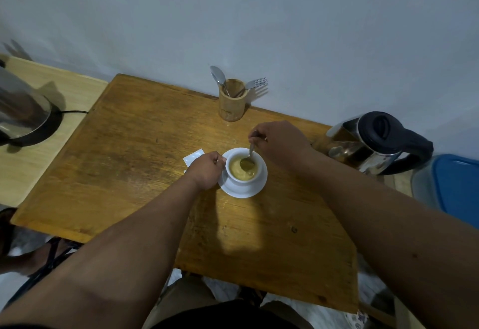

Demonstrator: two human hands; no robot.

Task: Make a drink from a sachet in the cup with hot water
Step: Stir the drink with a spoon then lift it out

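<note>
A white cup point(234, 177) holding a pale yellow foamy drink stands on a white saucer point(259, 184) in the middle of the wooden table point(124, 162). My left hand point(206, 171) grips the cup's handle on its left side. My right hand point(277, 144) holds a metal spoon point(249, 156) by its handle, with the bowl dipped in the drink. A white sachet point(193, 157) lies flat on the table just behind my left hand, partly hidden by it.
A steel kettle with a black lid and handle point(375, 142) stands at the table's right edge. A wooden holder with spoons and a fork point(231, 103) sits at the back by the wall. Another kettle on a base point(23, 118) is on a lighter side table, left. A blue-lidded container point(456, 183) is at the far right.
</note>
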